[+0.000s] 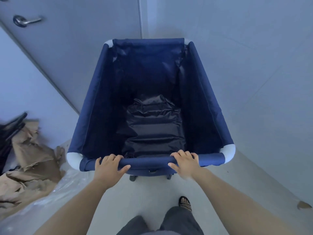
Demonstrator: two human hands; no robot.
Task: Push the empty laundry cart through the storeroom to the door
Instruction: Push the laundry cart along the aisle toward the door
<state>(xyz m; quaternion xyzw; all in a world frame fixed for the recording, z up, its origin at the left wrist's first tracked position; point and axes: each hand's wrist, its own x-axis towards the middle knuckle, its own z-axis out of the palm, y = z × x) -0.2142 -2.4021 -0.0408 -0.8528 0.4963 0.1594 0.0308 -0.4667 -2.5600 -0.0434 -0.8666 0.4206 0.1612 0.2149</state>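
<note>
A navy fabric laundry cart [94, 106] with white corner joints stands in front of me, its inside holding nothing but its dark wrinkled liner. My left hand [108, 167] and my right hand [183, 162] both grip the near top rail [149, 162], about a shoulder's width apart. The cart's far end sits close to a grey door [76, 39] at the upper left, which is shut and has a metal lever handle [25, 20]. Two dark casters show under the near rail.
Crumpled brown paper [32, 163] on clear plastic sheeting [50, 200] and a dark object lie on the floor at the left. A pale wall [245, 56] runs along the right, close to the cart's side. A paper scrap [304, 205] lies at the lower right.
</note>
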